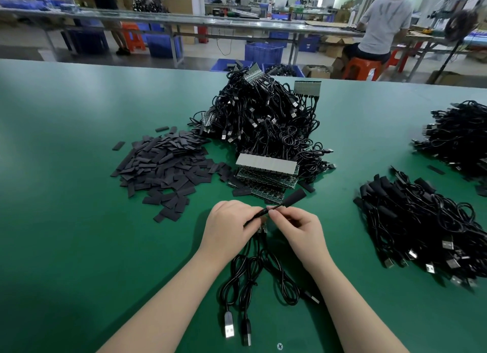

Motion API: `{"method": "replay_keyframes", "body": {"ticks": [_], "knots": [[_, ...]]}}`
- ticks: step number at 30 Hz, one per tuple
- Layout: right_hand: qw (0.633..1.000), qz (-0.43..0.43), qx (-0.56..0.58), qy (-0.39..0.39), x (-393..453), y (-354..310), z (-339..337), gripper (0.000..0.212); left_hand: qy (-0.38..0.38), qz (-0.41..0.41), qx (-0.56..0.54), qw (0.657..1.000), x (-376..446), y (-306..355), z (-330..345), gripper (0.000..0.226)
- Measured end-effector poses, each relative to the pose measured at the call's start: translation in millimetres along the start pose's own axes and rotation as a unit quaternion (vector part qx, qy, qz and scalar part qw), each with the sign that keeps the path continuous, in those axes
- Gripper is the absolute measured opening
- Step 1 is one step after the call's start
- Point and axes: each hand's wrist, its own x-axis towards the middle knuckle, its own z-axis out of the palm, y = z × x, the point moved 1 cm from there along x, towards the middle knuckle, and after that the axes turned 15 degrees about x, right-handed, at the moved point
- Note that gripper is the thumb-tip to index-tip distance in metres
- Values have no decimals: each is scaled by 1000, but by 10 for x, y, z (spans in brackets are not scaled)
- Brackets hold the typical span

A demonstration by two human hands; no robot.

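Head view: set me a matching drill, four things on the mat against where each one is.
Things:
1 held cable
2 flat sleeves
3 board strips
4 sleeved cables

Places:
A left side
B pinched between left hand and right hand
C right side
D at the near foot of the tangled heap

Pairs: 1-B, 2-A, 3-D, 4-C.

Green table (79, 168); black sleeve strips (163, 165); black cables (263, 115); orange stool (362, 68); blue crates (263, 52).
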Motion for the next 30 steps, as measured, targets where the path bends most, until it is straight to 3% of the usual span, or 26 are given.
{"method": "replay_keyframes", "body": {"ticks": [4,7,12,13,15,17,20,23,25,27,30], "knots": [[1000,-14,7,-3,-13,-62,17,15,14,6,-13,1000,3,10,-18,27],[993,-27,99,59,38,-220,-67,10,31,-19,-37,999,-4,28,-63,45],[961,-125,165,183,164,-861,-604,22,12,-44,-44,998,11,19,-70,33],[958,-144,132,210,169,-1016,-774,21,10,-46,-44,998,12,18,-67,32],[948,-158,-41,274,206,-1261,-1149,12,9,-48,-40,998,8,23,-70,31],[891,-117,-303,316,286,-1383,-1506,23,13,-51,-36,998,9,27,-72,32],[781,37,-545,304,408,-1292,-1864,30,25,-81,-40,996,9,10,-61,34],[732,201,-594,265,385,-1085,-1936,44,32,-129,-48,990,15,-30,-32,30],[717,139,-625,277,380,-1034,-1866,41,15,-152,-46,987,20,-55,2,29],[710,-5,-645,281,367,-1040,-1639,33,-9,-153,-42,987,24,-74,36,30],[758,-133,-613,179,320,-1037,-1020,30,-39,-131,-10,991,27,-77,77,27]]}}
